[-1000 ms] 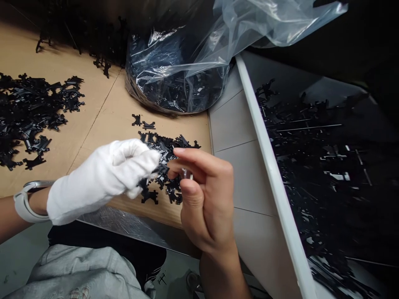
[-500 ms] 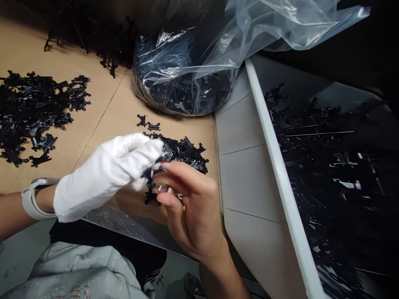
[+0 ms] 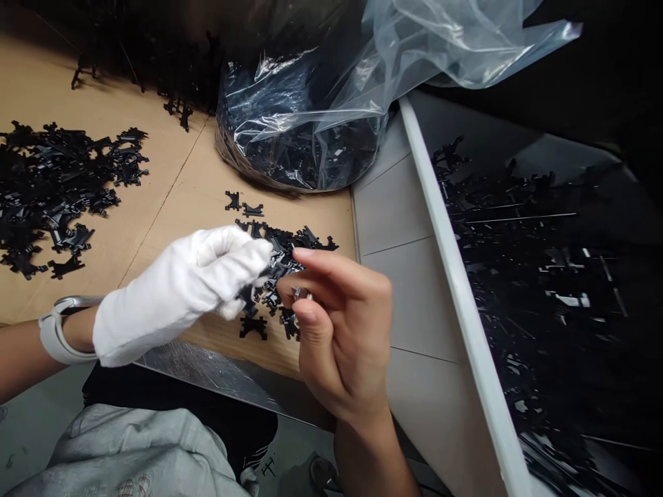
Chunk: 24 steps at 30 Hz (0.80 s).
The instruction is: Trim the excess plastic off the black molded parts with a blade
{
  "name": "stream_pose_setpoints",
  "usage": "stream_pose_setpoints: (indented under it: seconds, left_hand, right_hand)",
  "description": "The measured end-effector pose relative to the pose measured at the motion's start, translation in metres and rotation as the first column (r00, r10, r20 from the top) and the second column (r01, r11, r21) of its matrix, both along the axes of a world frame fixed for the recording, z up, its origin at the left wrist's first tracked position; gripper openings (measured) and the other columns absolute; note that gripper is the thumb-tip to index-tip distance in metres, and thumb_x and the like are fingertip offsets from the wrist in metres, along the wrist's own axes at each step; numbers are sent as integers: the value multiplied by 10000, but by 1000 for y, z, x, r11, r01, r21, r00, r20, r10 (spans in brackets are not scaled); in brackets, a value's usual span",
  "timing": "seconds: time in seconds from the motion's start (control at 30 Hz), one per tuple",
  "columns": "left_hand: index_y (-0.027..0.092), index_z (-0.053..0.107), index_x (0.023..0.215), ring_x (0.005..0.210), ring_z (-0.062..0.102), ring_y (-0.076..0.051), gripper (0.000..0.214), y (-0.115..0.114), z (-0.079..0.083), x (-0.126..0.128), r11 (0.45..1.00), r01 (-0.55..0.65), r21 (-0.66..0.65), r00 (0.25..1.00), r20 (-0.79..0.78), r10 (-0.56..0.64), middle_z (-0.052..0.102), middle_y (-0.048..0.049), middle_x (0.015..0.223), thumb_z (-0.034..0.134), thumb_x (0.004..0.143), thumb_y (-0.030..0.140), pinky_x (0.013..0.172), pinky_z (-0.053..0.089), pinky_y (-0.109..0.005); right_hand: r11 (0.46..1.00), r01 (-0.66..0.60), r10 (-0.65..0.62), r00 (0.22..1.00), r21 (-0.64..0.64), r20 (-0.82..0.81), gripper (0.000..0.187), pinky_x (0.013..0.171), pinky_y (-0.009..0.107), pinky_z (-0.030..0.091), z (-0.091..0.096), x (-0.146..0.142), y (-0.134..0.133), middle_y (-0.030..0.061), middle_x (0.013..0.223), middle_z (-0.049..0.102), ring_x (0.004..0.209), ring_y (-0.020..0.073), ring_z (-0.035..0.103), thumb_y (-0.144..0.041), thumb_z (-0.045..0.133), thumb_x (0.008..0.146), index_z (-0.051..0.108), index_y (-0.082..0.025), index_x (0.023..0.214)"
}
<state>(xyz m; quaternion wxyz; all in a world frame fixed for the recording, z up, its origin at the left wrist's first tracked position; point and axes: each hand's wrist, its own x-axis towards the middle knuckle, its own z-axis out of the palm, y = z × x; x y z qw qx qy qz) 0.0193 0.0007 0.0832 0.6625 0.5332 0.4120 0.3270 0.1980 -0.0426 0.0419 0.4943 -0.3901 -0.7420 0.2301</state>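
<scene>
Well, from where I stand, a broad heap of black plastic brackets [image 3: 56, 179] spreads along the left edge of the tan worktop [image 3: 191, 186]. Just off the front edge lies a forearm with a pale wristband [image 3: 54, 338], and past it the left hand [image 3: 191, 276] in a white cotton glove, raised over the worktop near that edge. Its fingers are curled together; whether they are clamped on a bracket I cannot tell, as the glove hides it. Towards the back edge, in shadow, more dark brackets [image 3: 179, 114] stand in a tangle. Beyond the gloved fingertips, two loose brackets [image 3: 243, 205] lie near each other, and a smaller pile of brackets [image 3: 280, 241] sits towards the front right corner, partly behind both hands. A bulging clear plastic bag [image 3: 300, 162] of black pieces rests farther back, by the right edge. Opposite the glove, just apart from it, the bare right hand [image 3: 342, 310] has thumb and bent fingers closed on a small shiny piece [image 3: 299, 294], too little to make out. Beside the right edge stands a pale grey bin [image 3: 440, 235], dark parts [image 3: 518, 276] filling it.
</scene>
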Motion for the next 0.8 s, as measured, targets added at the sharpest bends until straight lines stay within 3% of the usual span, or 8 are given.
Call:
stream_pose_setpoints:
  seconds: [0.2,0.37,0.5,0.57,0.63,0.7,0.77,0.8]
  left_hand:
    - [213,485,690,485,363,-39,327,1,-8,-5,999,41,17,999,17,-42,480,87,603,588,961,363,450,332,-145]
    - [221,466,673,474,360,-48,310,1,-2,-3,999,53,-11,999,2,-53,451,89,580,584,931,347,441,323,-157]
    - [218,493,705,489,389,-60,263,4,-5,0,988,149,-36,989,3,-149,468,86,625,583,924,332,470,358,-181]
    - [207,549,751,585,489,-94,248,7,-16,2,975,209,76,975,-91,-202,532,58,692,554,970,323,585,450,-216]
    - [192,625,795,742,587,-146,256,11,-30,5,897,297,328,931,-310,-195,626,8,784,538,1017,285,748,498,-279]
    - [182,682,784,833,626,-217,277,15,-45,8,728,450,517,808,-583,-85,678,-54,852,616,1012,324,773,490,-341]
    - [174,725,809,858,650,-266,288,20,-56,12,633,573,520,666,-746,9,695,-98,886,655,999,379,721,479,-360]
    - [173,744,851,868,663,-279,266,21,-60,13,621,603,502,618,-785,35,704,-110,907,666,994,383,703,476,-360]
  right_hand:
    - [997,-41,39,999,66,38,353,688,354,601,1,1,3,40,1206,764,777,177,681,-198,563,1068,581,-289,1408]
    - [997,-1,-2,999,79,40,313,723,336,595,2,0,3,21,1171,780,781,157,689,-189,554,1077,609,-283,1370]
    - [989,136,-137,990,50,28,304,791,339,617,-1,6,4,22,1167,771,892,169,731,-200,575,1070,647,-304,1347]
    - [970,242,-243,970,27,26,274,789,351,611,-2,9,5,36,1133,767,914,186,736,-240,583,1068,679,-300,1318]
    - [943,332,-332,943,15,11,228,723,339,585,-2,11,6,45,1036,761,861,188,726,-297,596,1065,714,-274,1258]
    - [922,387,-387,922,9,-14,202,644,316,536,0,11,7,37,917,731,764,174,695,-341,607,1059,732,-251,1189]
    - [915,402,-402,915,7,-30,200,586,301,483,1,11,9,18,830,688,682,159,652,-374,624,1049,733,-239,1149]
    - [914,405,-405,914,6,-32,204,567,297,461,1,10,11,11,805,669,656,154,633,-386,633,1043,730,-234,1138]
